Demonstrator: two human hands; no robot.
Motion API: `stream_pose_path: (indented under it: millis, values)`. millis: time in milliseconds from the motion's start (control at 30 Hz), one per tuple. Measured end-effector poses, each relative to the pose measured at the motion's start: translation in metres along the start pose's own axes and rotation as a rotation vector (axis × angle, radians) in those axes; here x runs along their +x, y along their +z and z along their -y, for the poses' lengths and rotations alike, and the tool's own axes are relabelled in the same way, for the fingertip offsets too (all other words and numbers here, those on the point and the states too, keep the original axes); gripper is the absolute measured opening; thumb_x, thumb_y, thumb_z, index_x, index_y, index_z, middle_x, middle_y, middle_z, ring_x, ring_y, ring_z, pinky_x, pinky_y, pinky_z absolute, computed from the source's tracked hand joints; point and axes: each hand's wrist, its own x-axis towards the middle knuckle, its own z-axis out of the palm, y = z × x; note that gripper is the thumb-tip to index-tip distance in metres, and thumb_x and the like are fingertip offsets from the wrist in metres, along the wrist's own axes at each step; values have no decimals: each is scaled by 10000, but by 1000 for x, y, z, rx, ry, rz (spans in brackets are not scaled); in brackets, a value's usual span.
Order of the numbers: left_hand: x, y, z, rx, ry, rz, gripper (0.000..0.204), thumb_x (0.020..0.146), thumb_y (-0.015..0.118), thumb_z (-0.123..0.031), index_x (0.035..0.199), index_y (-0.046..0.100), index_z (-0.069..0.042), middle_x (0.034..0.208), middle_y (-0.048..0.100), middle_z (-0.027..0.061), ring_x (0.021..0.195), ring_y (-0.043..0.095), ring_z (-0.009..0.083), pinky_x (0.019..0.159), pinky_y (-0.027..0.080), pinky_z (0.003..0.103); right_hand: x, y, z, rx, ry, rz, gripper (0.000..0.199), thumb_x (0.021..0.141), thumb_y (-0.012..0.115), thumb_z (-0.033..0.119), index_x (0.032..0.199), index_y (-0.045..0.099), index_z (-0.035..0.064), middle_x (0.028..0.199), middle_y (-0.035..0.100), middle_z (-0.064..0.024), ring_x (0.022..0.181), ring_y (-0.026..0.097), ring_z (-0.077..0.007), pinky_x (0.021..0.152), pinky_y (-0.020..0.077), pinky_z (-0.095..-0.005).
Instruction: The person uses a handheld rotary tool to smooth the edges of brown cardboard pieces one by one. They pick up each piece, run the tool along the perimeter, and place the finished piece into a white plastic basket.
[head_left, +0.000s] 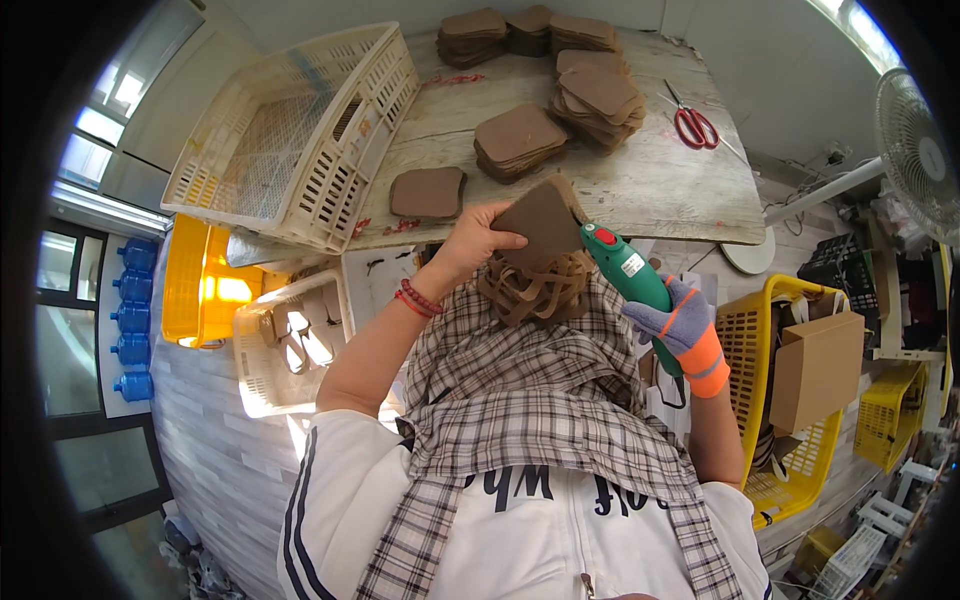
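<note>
My left hand (472, 243) grips a flat brown rounded piece (545, 222) by its left side, thumb on top. In my right hand (678, 328), which wears a purple-and-orange glove, is a green electric cutter (638, 275) with a red switch. The cutter's tip meets the right edge of the brown piece; its blade is too small to make out. A tangle of brown strip offcuts (535, 290) lies on my plaid apron (510, 370), just below the piece. Near the table's front edge rests a small stack of brown pieces (427, 192).
Several more brown stacks (520, 140) stand on the worn table (660, 195). Red-handled scissors (694, 128) lie at its right. A white crate (300, 150) takes up the left side. A yellow basket (775, 400) with a cardboard box (815, 370) stands right; a fan (915, 150) is beyond.
</note>
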Motion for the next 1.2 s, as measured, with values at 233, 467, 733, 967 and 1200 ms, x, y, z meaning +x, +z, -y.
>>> stream_pose_path:
  millis: [233,467,733,967,1200]
  values:
    - [-9,2,5,43,-115,40,414,767,654,21,1174,578,34,1037,650,47,905,592,102,834,466,240,7,10,1,-33,-48,-10,461,729,786,218,1065,590,-29,727,619,-28,591,549,-61,532,438,-207]
    - [-13,-18,-6,128,-115,134,400,787,626,26,1182,564,55,1078,633,52,950,577,105,861,459,249,9,10,-1,71,-32,87,399,758,766,188,1038,580,-27,728,618,-34,570,555,-65,514,445,-208]
    - [-20,-29,0,99,-153,188,390,798,615,31,1184,566,50,1095,628,56,946,574,99,842,462,238,6,18,0,99,34,108,391,760,765,188,1029,574,-22,730,613,-30,539,552,-75,494,446,-210]
    - [-21,-38,-7,302,-71,142,299,763,631,42,1059,609,4,936,628,-5,849,565,72,756,461,224,4,15,-2,80,29,139,414,752,772,202,1040,576,-22,719,606,-23,548,551,-67,494,446,-205]
    - [-26,-48,-17,327,-65,134,197,736,641,40,917,587,-18,862,600,-33,805,545,48,711,446,209,1,16,-3,27,-13,141,442,747,777,218,1065,579,-16,719,603,-18,563,549,-58,494,457,-200]
